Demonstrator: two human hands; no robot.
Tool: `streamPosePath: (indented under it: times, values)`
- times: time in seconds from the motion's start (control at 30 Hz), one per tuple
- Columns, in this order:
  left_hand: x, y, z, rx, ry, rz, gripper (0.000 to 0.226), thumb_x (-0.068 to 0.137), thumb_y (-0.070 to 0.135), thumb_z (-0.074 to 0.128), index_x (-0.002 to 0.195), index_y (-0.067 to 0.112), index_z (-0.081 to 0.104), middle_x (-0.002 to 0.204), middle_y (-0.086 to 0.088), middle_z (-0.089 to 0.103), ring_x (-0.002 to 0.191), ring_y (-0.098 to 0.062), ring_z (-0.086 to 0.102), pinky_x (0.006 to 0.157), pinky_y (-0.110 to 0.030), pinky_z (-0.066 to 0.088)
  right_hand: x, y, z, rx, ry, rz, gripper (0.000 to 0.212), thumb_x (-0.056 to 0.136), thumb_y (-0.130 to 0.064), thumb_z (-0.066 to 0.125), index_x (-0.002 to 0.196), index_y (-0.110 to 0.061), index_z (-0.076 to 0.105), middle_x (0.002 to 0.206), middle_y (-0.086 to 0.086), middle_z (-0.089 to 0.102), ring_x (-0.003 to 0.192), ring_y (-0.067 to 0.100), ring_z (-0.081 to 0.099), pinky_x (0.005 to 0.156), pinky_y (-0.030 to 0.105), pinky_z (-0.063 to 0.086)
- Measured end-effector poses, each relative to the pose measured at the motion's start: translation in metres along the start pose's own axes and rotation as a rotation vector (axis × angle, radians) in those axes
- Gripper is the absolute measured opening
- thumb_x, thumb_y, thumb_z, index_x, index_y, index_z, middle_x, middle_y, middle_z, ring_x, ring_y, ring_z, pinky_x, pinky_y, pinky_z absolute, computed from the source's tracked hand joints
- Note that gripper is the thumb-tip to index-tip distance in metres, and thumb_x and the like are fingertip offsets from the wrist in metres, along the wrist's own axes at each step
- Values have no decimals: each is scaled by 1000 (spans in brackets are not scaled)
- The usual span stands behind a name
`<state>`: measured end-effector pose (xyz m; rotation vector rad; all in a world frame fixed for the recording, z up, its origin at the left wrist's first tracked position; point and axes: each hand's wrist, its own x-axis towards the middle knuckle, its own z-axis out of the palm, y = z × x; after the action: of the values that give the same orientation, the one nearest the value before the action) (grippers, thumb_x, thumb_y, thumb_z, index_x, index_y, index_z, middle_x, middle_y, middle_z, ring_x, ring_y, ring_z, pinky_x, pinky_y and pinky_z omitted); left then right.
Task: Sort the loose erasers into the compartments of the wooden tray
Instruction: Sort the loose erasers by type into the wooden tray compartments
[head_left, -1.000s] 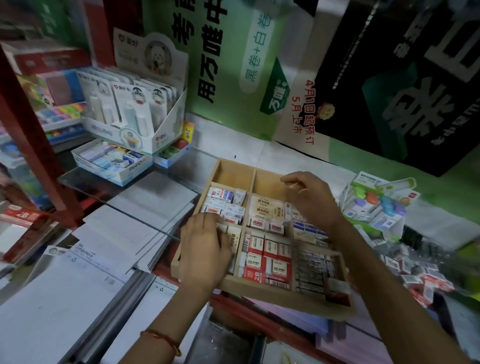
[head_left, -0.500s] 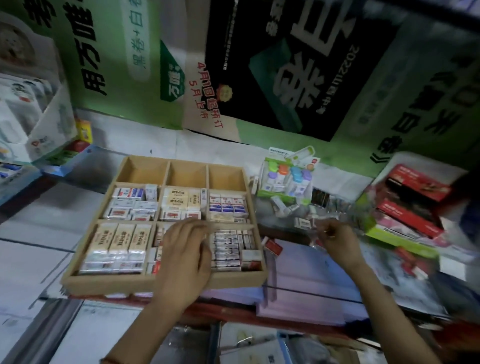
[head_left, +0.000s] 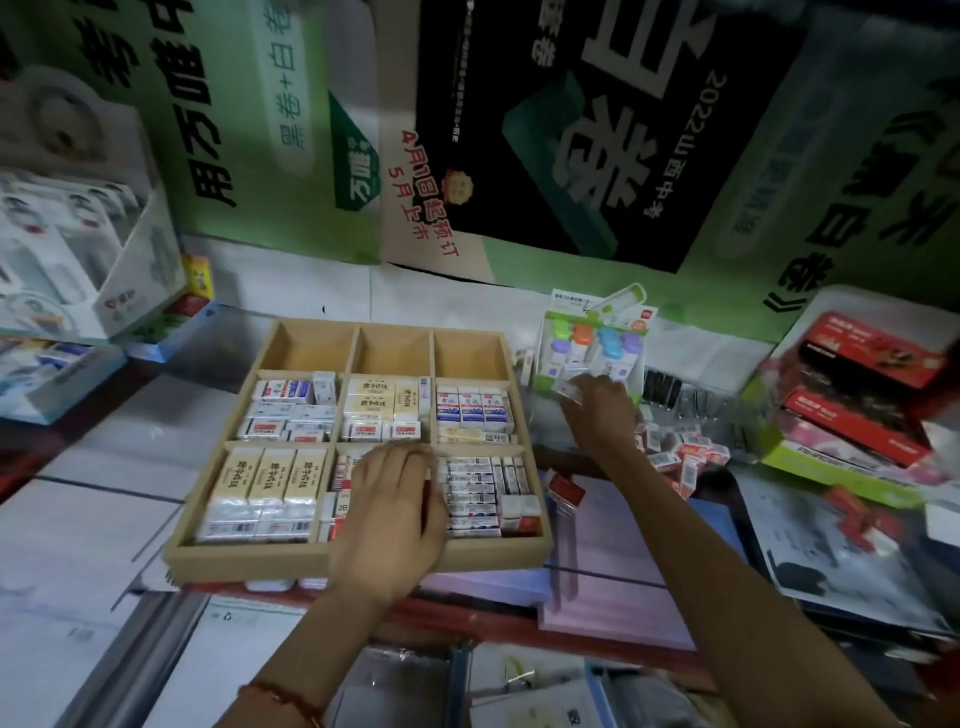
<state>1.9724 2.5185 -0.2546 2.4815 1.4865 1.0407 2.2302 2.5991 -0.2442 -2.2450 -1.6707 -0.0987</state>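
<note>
Loose erasers (head_left: 680, 460) lay in a small heap on the worktop (head_left: 457, 304), just to the right of the wooden tray (head_left: 363, 560), and that is where your attention had swung. A second earlier your right hand (head_left: 600, 415) was over the tray's back middle compartments. Half a second later it was out at the heap. Now it sat beyond the tray's right edge, close against the green display box (head_left: 592, 358), with its fingers curled on a small pale packet (head_left: 568, 388). Whether that packet was an eraser was too blurred to tell. Your left hand (head_left: 395, 514) had shifted from the left column to the front middle compartment. There it lay flat with its fingers fairly straight, resting on the erasers and gripping nothing. I judge you had gone from placing to fetching, with your left hand steadying the tray for the next drop. The six nearer compartments held packed erasers, while the back row (head_left: 306, 348) stood bare. With plenty left in the heap, the sorting looked well short of finished.
</note>
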Motion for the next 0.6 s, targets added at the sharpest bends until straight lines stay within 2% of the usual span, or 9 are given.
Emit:
streamPosePath:
  times: [0.07,0.13,0.2,0.27,0.37,0.43,0.5,0.53,0.6]
  values:
    - [-1,-3,-5,-83,24,-29,32,84,27,38,101,12,60,106,-4,59,108,-17,42,101,-37,24,-3,-11,-11,302,52,-55,22,92,-16,54,107,-3,64,103,16,63,95,31,59,73,32,43]
    - [0,-14,-18,-145,57,-115,35,84,30,36,104,15,60,112,3,56,119,-15,39,108,-39,14,-9,-34,-30,615,-39,-154,20,94,-12,51,107,-6,65,88,4,65,78,12,63,67,27,47]
    - [-3,-39,-37,-68,77,-187,37,87,33,32,103,15,60,110,-1,61,121,-19,42,110,-36,10,-17,-60,-46,875,-172,-241,16,95,-11,49,101,-12,63,75,-2,64,61,0,60,62,21,51]
    - [-10,-71,-55,44,65,-293,43,87,39,27,100,15,60,108,-7,64,117,-26,50,110,-39,10,-22,-88,-51,968,-256,-259,15,96,-8,46,93,-9,60,68,3,63,51,2,58,55,19,50]
    - [-15,-96,-66,122,-4,-476,50,82,42,21,101,15,59,111,-8,63,117,-26,50,111,-50,15,-24,-132,-47,989,-366,-264,12,93,-1,48,99,5,58,70,9,63,47,0,56,51,16,49]
    - [-15,-97,-61,178,-29,-506,48,83,40,23,101,15,59,110,-8,63,117,-25,50,110,-53,21,-22,-161,-37,881,-406,-348,12,89,-2,57,96,7,61,74,15,64,51,-3,55,54,17,48]
    - [-15,-96,-58,221,-35,-491,44,85,38,27,102,14,60,110,-7,63,115,-25,51,107,-54,26,-18,-185,-21,736,-444,-424,13,86,-15,65,85,-2,65,78,16,65,62,8,56,62,27,46]
    - [-16,-97,-58,212,-21,-496,43,84,38,28,101,14,60,109,-7,63,114,-25,52,105,-54,29,-14,-195,-14,657,-443,-428,12,84,-20,67,79,-9,65,78,11,65,67,13,57,64,29,45]
    - [-17,-100,-60,190,25,-502,41,83,37,30,98,13,59,106,-8,62,107,-27,55,101,-52,35,-8,-210,-3,573,-423,-428,10,83,-22,68,76,-16,63,77,0,64,71,13,57,64,25,43]
